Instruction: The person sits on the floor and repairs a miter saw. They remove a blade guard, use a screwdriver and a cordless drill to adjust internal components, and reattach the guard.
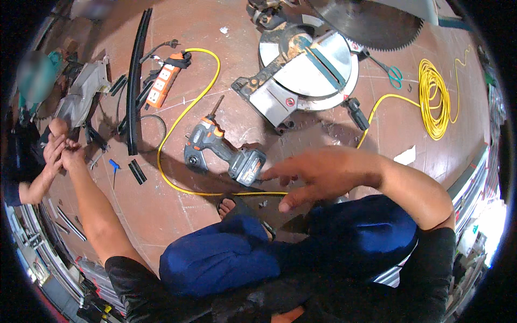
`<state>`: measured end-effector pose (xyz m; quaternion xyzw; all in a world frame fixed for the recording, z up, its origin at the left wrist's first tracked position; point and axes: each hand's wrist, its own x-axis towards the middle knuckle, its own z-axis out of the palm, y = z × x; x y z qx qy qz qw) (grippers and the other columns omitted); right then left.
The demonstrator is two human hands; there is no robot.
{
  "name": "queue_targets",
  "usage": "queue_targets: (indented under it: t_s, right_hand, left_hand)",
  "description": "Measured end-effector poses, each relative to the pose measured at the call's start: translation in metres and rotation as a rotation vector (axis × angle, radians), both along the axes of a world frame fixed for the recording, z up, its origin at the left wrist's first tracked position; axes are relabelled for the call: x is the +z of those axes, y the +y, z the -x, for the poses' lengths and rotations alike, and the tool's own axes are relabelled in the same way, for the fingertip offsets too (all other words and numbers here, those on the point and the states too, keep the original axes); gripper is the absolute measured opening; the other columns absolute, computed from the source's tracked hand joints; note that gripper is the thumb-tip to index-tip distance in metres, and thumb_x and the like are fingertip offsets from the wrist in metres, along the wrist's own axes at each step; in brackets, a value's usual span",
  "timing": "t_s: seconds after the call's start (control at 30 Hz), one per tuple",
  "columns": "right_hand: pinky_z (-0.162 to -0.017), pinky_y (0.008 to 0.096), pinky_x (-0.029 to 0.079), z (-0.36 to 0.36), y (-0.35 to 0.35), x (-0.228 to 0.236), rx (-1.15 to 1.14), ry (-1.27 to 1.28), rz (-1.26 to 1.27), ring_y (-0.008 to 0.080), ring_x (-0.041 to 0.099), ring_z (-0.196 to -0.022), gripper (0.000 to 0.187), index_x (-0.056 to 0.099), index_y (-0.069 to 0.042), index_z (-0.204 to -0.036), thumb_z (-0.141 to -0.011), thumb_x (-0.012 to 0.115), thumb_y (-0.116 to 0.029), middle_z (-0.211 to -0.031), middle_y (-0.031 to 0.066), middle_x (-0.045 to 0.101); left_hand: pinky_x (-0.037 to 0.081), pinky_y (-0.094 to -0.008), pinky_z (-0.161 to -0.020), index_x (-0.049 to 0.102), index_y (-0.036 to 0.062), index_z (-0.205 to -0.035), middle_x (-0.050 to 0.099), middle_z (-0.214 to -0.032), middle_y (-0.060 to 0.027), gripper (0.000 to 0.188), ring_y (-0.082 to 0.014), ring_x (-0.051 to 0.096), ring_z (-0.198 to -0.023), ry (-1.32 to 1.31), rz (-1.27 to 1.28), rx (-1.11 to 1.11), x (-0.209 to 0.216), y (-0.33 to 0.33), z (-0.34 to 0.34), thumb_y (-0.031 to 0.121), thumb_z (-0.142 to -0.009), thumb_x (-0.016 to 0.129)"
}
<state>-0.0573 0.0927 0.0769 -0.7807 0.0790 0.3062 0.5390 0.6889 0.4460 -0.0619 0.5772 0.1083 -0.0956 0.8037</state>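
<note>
I count one drill [215, 144] and one power strip [164, 83] on the floor [188, 27]. Right hand [323, 175] half-open, empty, beside the drill; left hand [74, 155] meets a co-worker's hand [52, 152], grip unclear to me.

The reddish floor [200, 28] carried a drill [219, 145] near its middle, a saw [272, 94] toward the far edge, a power strip [163, 86] and black bar [133, 86] toward the left, and scissors [389, 69] and coiled yellow cord [427, 97] toward the right.

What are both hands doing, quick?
Left hand: at a co-worker's hand; open or closed cannot be told.
Right hand: open, nothing visibly held, near the drill battery.
</note>
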Motion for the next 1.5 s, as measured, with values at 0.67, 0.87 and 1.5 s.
queue_targets:
  t_s: [0.67,0.87,1.5]
  right_hand:
    - [-0.08,0.0304,0.05,0.27,0.014,-0.175,-1.473,0.085,0.137,0.016,0.065,-0.089,0.037,0.069,-0.003,-0.103,-0.105,0.064,-0.04,-0.095,0.0065,0.071]
    - [-0.079,0.0379,0.053,0.258,0.087,-0.231,-1.025,0.315,-0.046,0.0217,0.071,-0.087,0.037,0.071,0.0,-0.102,-0.1,0.071,-0.036,-0.09,0.0108,0.075]
    - [-0.057,0.0344,0.053,0.249,0.059,-0.261,-1.047,0.373,-0.059,0.0193,0.069,-0.063,0.032,0.07,0.001,-0.091,-0.1,0.072,-0.029,-0.075,0.0095,0.071]
  left_hand:
    - [0.058,-0.035,-0.072,0.069,-0.0063,-0.121,0.076,-0.102,-0.0127,0.081,-0.0211,0.071,-0.078,0.249,-0.971,-1.544,-0.091,-0.111,0.518,0.069,-0.092,0.071]
    - [0.057,-0.0366,-0.067,0.072,0.0025,-0.103,0.075,-0.092,-0.007,0.027,-0.0165,0.069,-0.075,0.552,-0.392,-0.651,-0.123,-0.14,0.575,0.026,-0.094,0.082]
    - [0.06,-0.0392,-0.069,0.067,0.0048,-0.108,0.074,-0.09,-0.0092,0.021,-0.0225,0.072,-0.074,0.417,-0.354,-0.44,-0.08,-0.011,0.513,0.015,-0.09,0.071]
